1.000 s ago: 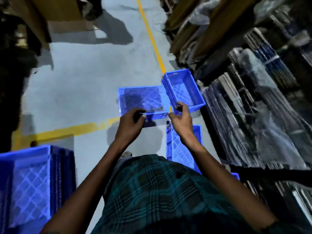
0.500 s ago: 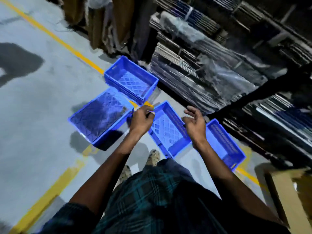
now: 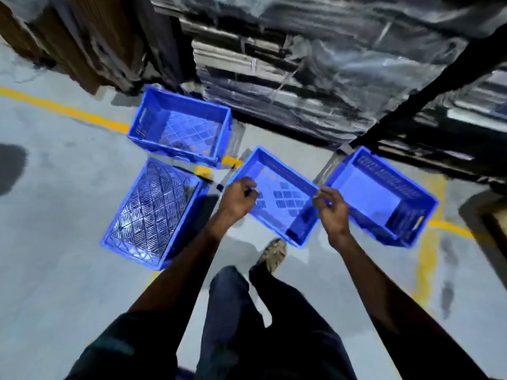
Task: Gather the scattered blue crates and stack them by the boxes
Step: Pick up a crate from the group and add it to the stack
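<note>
Four blue crates lie on the floor by the shelving. One is upside down at the left and one stands upright behind it. A middle crate and a right crate are also upright and empty. My left hand is over the middle crate's left rim with its fingers curled tight. My right hand is over that crate's right rim, its fingers loosely curled. I cannot tell whether either hand touches the rim.
Plastic-wrapped flat stacks on dark racking stand right behind the crates. Brown cardboard stands at the back left. Yellow floor lines run under the crates. My forward foot is just short of the middle crate. A brown box corner shows at the right edge.
The view has swung right and closed in on the crates. Both hands have moved from mid-air onto the two sides of the middle crate, and the right fingers have curled in. The crates lie where they were.
</note>
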A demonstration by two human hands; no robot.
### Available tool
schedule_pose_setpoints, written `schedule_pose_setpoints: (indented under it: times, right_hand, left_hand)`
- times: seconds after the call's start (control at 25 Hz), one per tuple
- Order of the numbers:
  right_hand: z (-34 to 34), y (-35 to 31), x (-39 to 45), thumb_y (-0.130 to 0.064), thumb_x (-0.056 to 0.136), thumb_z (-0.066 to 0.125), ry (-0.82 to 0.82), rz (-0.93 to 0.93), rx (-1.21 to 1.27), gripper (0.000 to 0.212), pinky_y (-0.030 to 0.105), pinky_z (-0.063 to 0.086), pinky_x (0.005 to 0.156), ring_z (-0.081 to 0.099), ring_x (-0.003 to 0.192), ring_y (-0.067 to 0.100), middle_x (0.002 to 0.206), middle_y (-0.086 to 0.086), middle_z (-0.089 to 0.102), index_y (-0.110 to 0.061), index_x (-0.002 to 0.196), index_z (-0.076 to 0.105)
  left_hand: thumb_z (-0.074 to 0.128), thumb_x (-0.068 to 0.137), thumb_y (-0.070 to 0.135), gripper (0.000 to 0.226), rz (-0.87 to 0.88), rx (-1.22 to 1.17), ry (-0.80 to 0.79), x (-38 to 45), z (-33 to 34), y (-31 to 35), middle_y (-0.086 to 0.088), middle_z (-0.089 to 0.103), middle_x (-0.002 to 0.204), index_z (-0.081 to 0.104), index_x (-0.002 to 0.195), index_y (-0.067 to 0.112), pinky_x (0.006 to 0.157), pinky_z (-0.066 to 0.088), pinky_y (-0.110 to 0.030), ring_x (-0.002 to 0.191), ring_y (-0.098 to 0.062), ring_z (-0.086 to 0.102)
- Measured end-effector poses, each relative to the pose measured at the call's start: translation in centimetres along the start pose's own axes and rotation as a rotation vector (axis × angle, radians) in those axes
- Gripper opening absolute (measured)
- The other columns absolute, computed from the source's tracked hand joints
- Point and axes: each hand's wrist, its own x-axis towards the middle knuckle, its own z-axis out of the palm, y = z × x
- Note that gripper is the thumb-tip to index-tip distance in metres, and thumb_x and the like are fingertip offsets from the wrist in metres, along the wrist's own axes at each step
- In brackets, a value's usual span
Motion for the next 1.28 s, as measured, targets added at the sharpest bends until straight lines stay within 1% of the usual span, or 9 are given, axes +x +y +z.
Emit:
schedule_pose_setpoints:
  times: [0.2, 0.28, 0.36, 0.48, 0.68, 0.8, 0.92, 1.12, 1.28]
  right_hand:
    - [2.4, 9.2, 8.4, -0.014, 0.092, 0.065, 0.085, 0.162, 0.085, 0.019, 0.04, 0.05, 0.08, 0.06, 0.086, 0.016, 0.106, 0.009, 0.066, -0.015, 0.11, 0.059]
    - [3.9, 14.8, 11.3, -0.027, 0.084, 0.069, 0.17, 0.221, 0.045, 0.026, 0.044, 0.051, 0.084, 0.061, 0.086, 0.019, 0.098, 0.004, 0.066, -0.019, 0.108, 0.062]
    - [5.4, 20.6, 14.1, -0.029, 0.081, 0.071, 0.243, 0.336, 0.02, 0.035, 0.044, 0.051, 0.089, 0.063, 0.091, 0.024, 0.1, 0.005, 0.066, -0.014, 0.112, 0.064]
    - [6.7, 27.3, 18.2, -0.023, 0.082, 0.072, 0.337, 0.502, -0.041, 0.046, 0.041, 0.049, 0.094, 0.062, 0.109, 0.033, 0.118, 0.017, 0.065, -0.008, 0.124, 0.059]
    - [6.4, 36.4, 24.4, -0.027, 0.081, 0.066, 0.504, 0.592, -0.1, 0.06, 0.038, 0.043, 0.102, 0.054, 0.114, 0.035, 0.136, 0.02, 0.044, -0.006, 0.135, 0.048]
    - [6.6, 40.7, 27.1, -0.029, 0.083, 0.067, 0.493, 0.67, -0.108, 0.064, 0.037, 0.042, 0.104, 0.054, 0.12, 0.033, 0.138, 0.017, 0.048, -0.006, 0.138, 0.044]
    - [7.9, 42.9, 28.6, -0.03, 0.084, 0.067, 0.446, 0.753, -0.021, 0.058, 0.039, 0.046, 0.1, 0.06, 0.114, 0.029, 0.121, 0.011, 0.061, -0.011, 0.133, 0.045]
    - [8.6, 43.1, 28.9, -0.032, 0.081, 0.065, 0.487, 0.764, -0.09, 0.055, 0.049, 0.047, 0.099, 0.059, 0.113, 0.034, 0.126, 0.015, 0.06, -0.01, 0.128, 0.045]
    - [8.5, 43.7, 29.8, -0.03, 0.083, 0.06, 0.476, 0.766, -0.157, 0.047, 0.05, 0.048, 0.095, 0.056, 0.112, 0.038, 0.123, 0.018, 0.059, -0.005, 0.121, 0.046]
  left_hand:
    - [0.067, 0.086, 0.002, 0.012, -0.141, -0.073, -0.128, 10.6, 6.0, -6.0, -0.013, 0.066, 0.077, 0.066, 0.094, 0.01, 0.058, 0.047, -0.022, 0.059, -0.012, 0.062]
    - [0.063, 0.089, -0.002, 0.011, -0.122, 0.023, -0.204, 15.4, 9.3, -9.4, 0.002, 0.065, 0.066, 0.067, 0.095, 0.007, 0.049, 0.041, -0.014, 0.05, 0.005, 0.057]
    - [0.066, 0.087, 0.003, 0.01, -0.075, 0.142, -0.247, 19.9, 12.2, -13.4, 0.006, 0.063, 0.063, 0.067, 0.086, 0.013, 0.059, 0.046, -0.021, 0.054, 0.006, 0.056]
    - [0.068, 0.084, 0.019, 0.005, -0.052, 0.243, -0.252, 26.3, 16.1, -19.2, -0.013, 0.07, 0.082, 0.071, 0.088, 0.017, 0.079, 0.054, -0.04, 0.077, -0.019, 0.066]
    - [0.056, 0.08, 0.054, 0.057, 0.021, 0.546, -0.244, 34.5, 20.3, -25.4, -0.021, 0.07, 0.111, 0.067, 0.112, 0.008, 0.089, 0.049, -0.041, 0.106, -0.037, 0.065]
    - [0.06, 0.088, 0.054, 0.06, 0.158, 0.754, -0.155, 37.5, 21.7, -27.9, -0.022, 0.053, 0.135, 0.054, 0.131, 0.013, 0.102, 0.038, -0.052, 0.127, -0.041, 0.047]
    - [0.059, 0.09, 0.054, 0.069, 0.137, 0.907, -0.14, 40.0, 22.9, -29.0, -0.02, 0.037, 0.149, 0.044, 0.14, 0.011, 0.109, 0.026, -0.057, 0.141, -0.041, 0.03]
    - [0.059, 0.087, 0.055, 0.081, 0.148, 1.016, -0.084, 40.3, 24.2, -29.3, -0.018, 0.008, 0.164, 0.032, 0.149, 0.011, 0.113, 0.019, -0.06, 0.149, -0.044, 0.01]
    - [0.056, 0.086, 0.061, 0.093, 0.043, 0.877, 0.116, 41.4, 24.9, -29.1, -0.017, 0.009, 0.165, 0.019, 0.154, 0.009, 0.115, 0.019, -0.056, 0.149, -0.043, 0.013]
